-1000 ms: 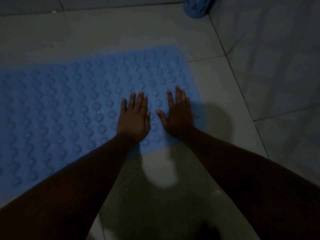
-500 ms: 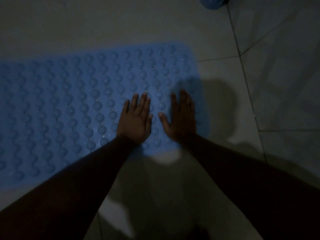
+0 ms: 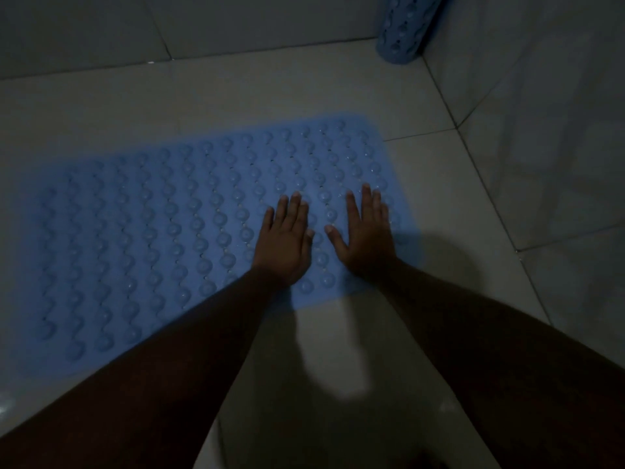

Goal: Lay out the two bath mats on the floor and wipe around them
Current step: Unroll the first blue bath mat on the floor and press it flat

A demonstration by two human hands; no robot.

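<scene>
The rolled blue mat (image 3: 404, 27) in the far corner runs off the top edge, so only its lower end shows. Both forearms leave the frame at the bottom. The left forearm covers the near edge of the flat blue mat (image 3: 152, 238). Dim light blurs that mat's left end, and its bumps there cannot be told apart.

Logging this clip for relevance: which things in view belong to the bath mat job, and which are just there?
Part of the job:
- flat blue mat, spread on the floor
- rolled blue mat, standing in the corner, not yet laid out
- left hand and right hand, both open, palms down on the flat mat
- tiled floor

Just there:
- tiled wall
</scene>
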